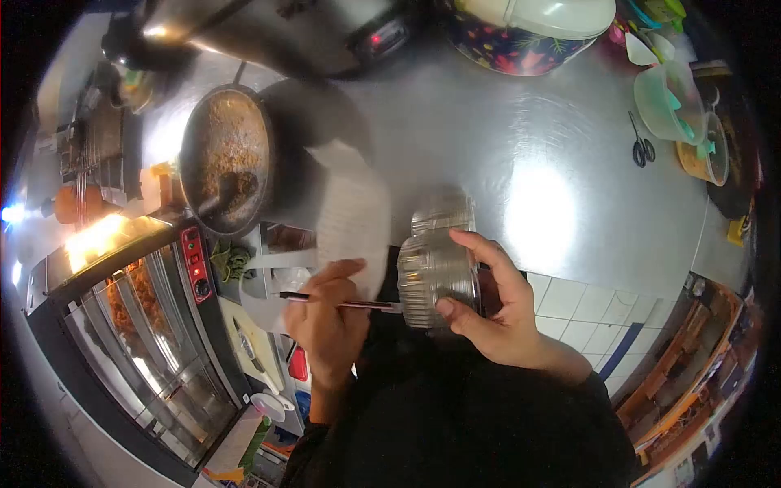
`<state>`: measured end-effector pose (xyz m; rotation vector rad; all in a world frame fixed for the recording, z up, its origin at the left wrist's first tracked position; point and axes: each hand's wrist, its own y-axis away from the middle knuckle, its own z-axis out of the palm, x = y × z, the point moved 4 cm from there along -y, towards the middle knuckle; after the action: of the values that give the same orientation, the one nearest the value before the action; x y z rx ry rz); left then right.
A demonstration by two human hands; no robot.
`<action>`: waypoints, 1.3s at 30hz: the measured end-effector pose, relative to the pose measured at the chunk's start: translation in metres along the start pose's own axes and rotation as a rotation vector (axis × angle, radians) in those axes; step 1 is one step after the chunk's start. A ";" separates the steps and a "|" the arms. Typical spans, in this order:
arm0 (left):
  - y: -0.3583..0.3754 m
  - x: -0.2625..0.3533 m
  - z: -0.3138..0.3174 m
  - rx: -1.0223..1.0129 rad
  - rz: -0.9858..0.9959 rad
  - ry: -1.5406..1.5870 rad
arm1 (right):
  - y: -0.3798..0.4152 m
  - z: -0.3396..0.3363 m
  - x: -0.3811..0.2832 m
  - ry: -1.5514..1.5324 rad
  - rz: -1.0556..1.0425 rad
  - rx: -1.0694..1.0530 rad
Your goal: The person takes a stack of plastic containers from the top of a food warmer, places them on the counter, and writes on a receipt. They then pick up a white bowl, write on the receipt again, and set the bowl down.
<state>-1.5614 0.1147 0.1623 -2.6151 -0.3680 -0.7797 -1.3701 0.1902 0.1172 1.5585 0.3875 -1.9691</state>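
My left hand (325, 325) is closed around a slim dark pen (358, 305), which points across towards the right. Behind its fingers a long white sheet of paper (354, 211), blurred, hangs over the front edge of the steel counter (439, 122). My right hand (506, 313) grips a stack of clear ribbed plastic containers (419, 281), thumb and fingers spread along its side. The pen's far end meets the stack in this view. Another clear ribbed container (443, 210) shows just beyond the stack, at the counter's edge.
A pan of browned food (232, 142) stands at left, above a lit glass food warmer (146, 333). Black scissors (641, 146) lie at right beside a pale green tub (669, 102). At the back stands a flower-patterned container (521, 45). A knife (246, 342) rests on a board.
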 end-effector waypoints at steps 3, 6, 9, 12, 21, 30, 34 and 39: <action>-0.004 0.002 0.003 -0.028 -0.043 0.080 | 0.000 -0.001 -0.002 -0.111 0.073 0.043; -0.005 -0.016 0.006 0.085 -0.350 0.240 | 0.003 0.002 -0.001 -0.194 0.152 0.065; 0.000 -0.030 0.004 0.036 -0.446 0.580 | 0.002 0.001 -0.002 -0.060 0.156 0.003; -0.002 0.002 0.011 -0.201 -0.399 0.647 | -0.002 0.003 0.003 0.029 0.018 -0.006; 0.006 0.016 0.026 -0.306 -0.402 0.575 | 0.002 0.006 -0.001 -0.106 0.157 0.020; 0.005 0.014 0.026 -0.225 -0.394 0.688 | -0.001 0.002 0.002 -0.041 0.041 -0.008; 0.003 0.017 0.025 -0.307 -0.369 0.610 | 0.000 0.005 0.000 -0.058 0.142 -0.005; 0.003 0.015 0.028 -0.282 -0.423 0.640 | -0.001 0.006 -0.001 -0.145 0.214 -0.010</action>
<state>-1.5354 0.1264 0.1484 -2.3642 -0.6581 -1.8547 -1.3750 0.1880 0.1200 1.3793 0.1638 -1.8952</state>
